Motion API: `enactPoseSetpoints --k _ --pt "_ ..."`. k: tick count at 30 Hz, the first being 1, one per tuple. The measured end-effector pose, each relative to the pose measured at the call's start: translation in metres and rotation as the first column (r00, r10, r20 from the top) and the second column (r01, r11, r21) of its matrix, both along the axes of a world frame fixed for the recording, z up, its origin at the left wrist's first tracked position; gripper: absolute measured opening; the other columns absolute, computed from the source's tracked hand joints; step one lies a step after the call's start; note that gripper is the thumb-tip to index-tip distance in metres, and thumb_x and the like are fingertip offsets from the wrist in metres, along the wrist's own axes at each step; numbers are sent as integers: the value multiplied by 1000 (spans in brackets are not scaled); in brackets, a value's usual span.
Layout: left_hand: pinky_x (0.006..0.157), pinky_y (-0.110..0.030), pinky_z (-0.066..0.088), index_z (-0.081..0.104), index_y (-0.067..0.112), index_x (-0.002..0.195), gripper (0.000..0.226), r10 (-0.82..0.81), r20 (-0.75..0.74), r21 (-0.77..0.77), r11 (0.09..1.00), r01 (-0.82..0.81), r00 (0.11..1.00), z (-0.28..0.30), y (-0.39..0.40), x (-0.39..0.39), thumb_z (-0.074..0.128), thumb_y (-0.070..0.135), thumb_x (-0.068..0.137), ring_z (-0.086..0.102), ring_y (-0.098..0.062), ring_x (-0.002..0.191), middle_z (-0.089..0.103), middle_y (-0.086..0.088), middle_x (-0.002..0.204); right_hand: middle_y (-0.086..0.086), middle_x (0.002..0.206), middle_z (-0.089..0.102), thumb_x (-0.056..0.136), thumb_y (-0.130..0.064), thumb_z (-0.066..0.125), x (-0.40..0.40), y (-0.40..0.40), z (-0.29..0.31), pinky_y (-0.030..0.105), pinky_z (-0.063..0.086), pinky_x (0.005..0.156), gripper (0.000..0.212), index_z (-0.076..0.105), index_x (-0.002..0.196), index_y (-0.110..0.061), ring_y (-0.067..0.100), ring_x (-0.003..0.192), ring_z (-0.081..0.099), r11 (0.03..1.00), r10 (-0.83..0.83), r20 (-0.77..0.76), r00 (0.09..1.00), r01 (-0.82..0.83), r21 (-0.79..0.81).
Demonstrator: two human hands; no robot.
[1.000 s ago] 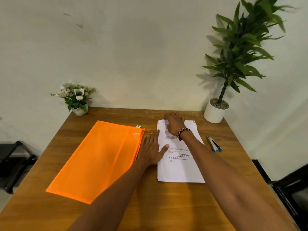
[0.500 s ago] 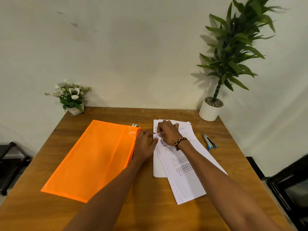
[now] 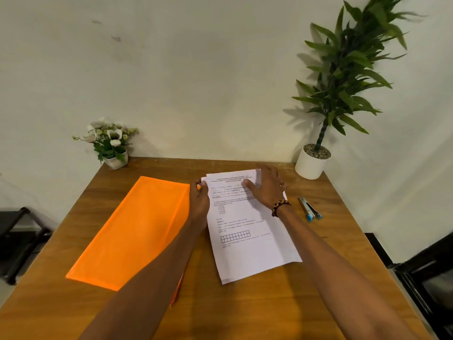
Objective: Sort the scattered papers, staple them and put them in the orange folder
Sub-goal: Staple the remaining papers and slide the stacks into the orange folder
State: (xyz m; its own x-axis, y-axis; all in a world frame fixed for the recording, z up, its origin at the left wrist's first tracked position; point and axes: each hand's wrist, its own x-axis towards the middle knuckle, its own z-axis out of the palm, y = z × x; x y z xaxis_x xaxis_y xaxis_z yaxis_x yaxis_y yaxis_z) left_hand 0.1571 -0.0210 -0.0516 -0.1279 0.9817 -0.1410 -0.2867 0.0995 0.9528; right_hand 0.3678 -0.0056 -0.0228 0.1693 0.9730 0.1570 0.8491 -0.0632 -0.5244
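Your left hand (image 3: 199, 195) pinches the papers (image 3: 247, 227); your flat right hand (image 3: 268, 190) lies nearer the stapler (image 3: 309, 208).

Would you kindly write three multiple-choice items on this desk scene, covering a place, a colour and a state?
1. Where does the stapler lie?
A. right of the papers
B. on the folder
C. beside the flowers

2. What colour is the folder?
A. blue
B. orange
C. green

3. What is the left hand doing?
A. resting on the folder
B. holding the stapler
C. gripping the papers' left edge

Answers: 1 A, it lies on the table past the right hand; 2 B, bright orange; 3 C, its fingers curl at the stack's edge.
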Motion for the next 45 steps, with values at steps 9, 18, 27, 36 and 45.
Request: enactPoseSetpoints --k 9,18,27,36,45 --pt "78 -36 60 63 8 112 19 33 -24 -25 999 -33 999 -5 4 -2 48 18 107 73 -26 98 73 -14 112 11 142 47 82 -46 78 2 -3 -20 48 42 104 80 37 144 -14 34 130 45 969 -47 -211 976 -7 -247" --pt "88 -51 60 64 14 122 21 42 130 -49 998 -36 991 -1 21 -33 54 19 105 73 -30 103 74 -12 115 5 122 70 85 -12 79 16 -6 -10 49 53 101 34 61 113 -19 25 112 68 958 76 -684 725 -243 -151" --pt "96 -60 54 56 11 138 36 -202 114 -131 967 217 973 0 16 -32 57 16 102 70 -35 110 70 -14 126 9 122 71 92 -25 73 -3 -13 -7 34 60 83 26 61 112 -14 20 103 71 991 38 -697 716 -115 -63" --pt "93 -57 57 58 12 136 36 -232 99 -175 953 246 968 7 25 -47 61 13 100 72 -36 107 72 -13 122 -5 144 57 88 -7 74 5 -26 -9 45 48 108 66 42 142 -28 16 132 55 869 264 -712 651 -480 -117" --pt "73 -45 60 56 11 135 31 -135 86 -200 968 150 987 11 24 -47 52 12 105 71 -31 101 71 -12 118 10 131 68 89 -2 72 2 -31 -6 47 56 97 48 59 135 -5 34 121 64 852 170 -829 532 -503 -148"
